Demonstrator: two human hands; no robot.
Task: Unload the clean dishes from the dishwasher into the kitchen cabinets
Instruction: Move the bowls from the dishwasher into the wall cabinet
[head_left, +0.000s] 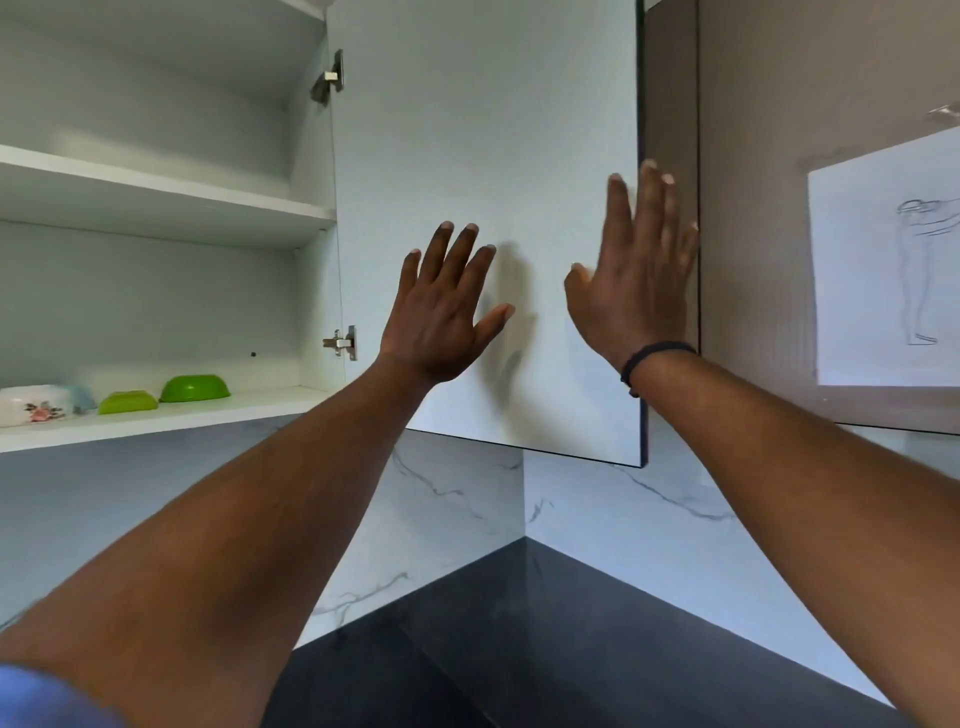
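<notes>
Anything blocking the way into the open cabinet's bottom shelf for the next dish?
Nothing visible. The white cabinet door is swung open to the right, with the left hand and right hand raised in front of it. The bottom shelf holds two green bowls and a floral white dish at left.

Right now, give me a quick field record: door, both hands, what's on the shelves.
cabinet door: swung open, inner face toward the camera
left hand: fingers straight and spread, at the door's inner face, holding nothing
right hand: fingers straight, near the door's free edge, holding nothing
bottom shelf: two green bowls, a floral white dish
middle shelf: nothing visible on it
countertop: dark, below
</notes>
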